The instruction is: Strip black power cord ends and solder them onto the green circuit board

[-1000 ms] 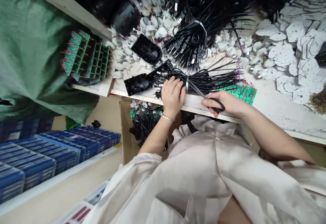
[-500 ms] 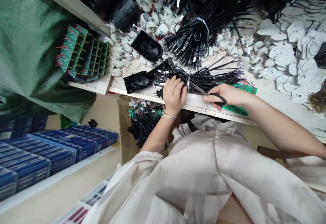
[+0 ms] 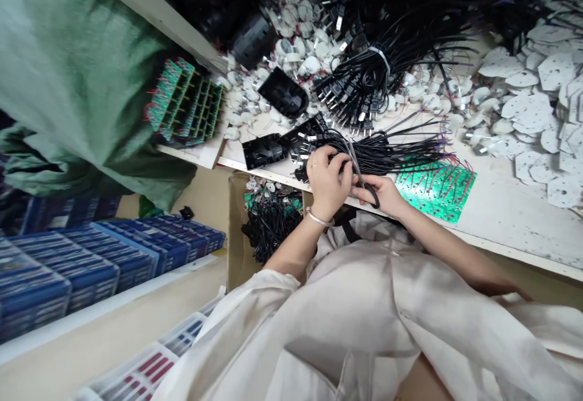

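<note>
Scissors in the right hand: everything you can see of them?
The scissors have black finger loops, plastic by the look of them, and long, slim, bright metal blades. The right hand holds them by the loops, with the blades angled up and away from the person. The tips reach into the bundle of black power cords, just beside the left hand, which grips that bundle. How far the blades are open cannot be told.

no readable text, small print on blue boxes [image 3: 86,273] too blurred to read
</note>
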Motion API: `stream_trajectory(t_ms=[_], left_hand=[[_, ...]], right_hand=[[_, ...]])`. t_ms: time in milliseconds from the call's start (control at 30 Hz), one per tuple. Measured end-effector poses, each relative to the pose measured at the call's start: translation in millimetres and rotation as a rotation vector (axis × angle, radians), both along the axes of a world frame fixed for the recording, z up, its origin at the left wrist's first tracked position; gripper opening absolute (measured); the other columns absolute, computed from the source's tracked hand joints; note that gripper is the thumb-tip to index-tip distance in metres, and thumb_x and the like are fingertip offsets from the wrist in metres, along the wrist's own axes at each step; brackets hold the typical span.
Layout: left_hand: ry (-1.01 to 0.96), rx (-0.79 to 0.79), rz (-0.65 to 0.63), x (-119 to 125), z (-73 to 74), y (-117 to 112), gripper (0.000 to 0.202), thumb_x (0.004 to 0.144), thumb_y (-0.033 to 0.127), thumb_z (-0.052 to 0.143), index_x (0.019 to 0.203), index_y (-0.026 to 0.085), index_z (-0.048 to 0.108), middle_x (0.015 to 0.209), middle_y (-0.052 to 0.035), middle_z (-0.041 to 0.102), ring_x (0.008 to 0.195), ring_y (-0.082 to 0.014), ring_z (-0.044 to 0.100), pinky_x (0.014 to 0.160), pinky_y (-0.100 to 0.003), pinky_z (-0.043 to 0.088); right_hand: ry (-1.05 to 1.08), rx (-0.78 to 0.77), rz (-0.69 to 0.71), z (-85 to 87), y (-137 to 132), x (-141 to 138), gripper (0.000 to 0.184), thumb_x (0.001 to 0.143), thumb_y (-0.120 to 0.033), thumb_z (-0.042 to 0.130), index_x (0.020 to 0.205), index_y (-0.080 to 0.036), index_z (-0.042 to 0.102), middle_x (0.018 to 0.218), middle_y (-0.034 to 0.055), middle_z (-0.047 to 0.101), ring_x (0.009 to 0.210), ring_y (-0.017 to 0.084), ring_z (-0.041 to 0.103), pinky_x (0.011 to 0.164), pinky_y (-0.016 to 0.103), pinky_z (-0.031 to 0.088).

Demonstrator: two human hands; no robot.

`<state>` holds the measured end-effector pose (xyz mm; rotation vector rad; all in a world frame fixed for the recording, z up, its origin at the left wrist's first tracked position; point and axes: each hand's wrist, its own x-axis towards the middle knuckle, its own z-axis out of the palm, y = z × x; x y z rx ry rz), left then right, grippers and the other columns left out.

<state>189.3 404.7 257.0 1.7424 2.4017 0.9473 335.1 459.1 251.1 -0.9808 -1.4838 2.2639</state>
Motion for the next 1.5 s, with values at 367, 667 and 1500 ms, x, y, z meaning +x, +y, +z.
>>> stream_trajectory(t_ms=[367,667,1500], left_hand=[[-0.083,0.095,0.099,7.4,-3.5,9.9,0.014,0.092,0.023,0.065,0.082,0.022,0.075,0.096,-0.0051,0.074,0.103,-0.0219,0.066,0.105,-0.045,0.049],[0.010,0.099,-0.019,2.1,-17.7,-0.2,0.014,0.095,0.029,0.063,0.093,0.024,0.076,0.095,-0.0048,0.075,0.098,-0.0211,0.066,0.097,-0.043,0.053],[0.364,0.406,-0.127,-1.9,-50.9,-9.2,0.016,0.091,0.025,0.059,0.097,0.022,0.074,0.094,-0.0044,0.079,0.098,-0.0196,0.074,0.100,-0.040,0.050]], right_hand=[[-0.042,-0.089,-0.155,-6.8,3.9,-7.9,0.037,0.065,-0.051,0.083,0.071,-0.018,0.067,0.060,-0.0015,0.061,0.063,0.011,0.052,0.062,0.025,0.041],[-0.054,0.020,-0.138,-10.6,3.6,-15.8,0.025,0.064,-0.041,0.076,0.065,-0.019,0.064,0.052,-0.0024,0.056,0.054,0.011,0.046,0.054,0.026,0.035],[-0.066,-0.122,-0.266,11.0,-8.3,5.2,0.027,0.059,-0.040,0.075,0.071,-0.019,0.064,0.047,-0.0033,0.057,0.043,0.009,0.047,0.048,0.023,0.035]])
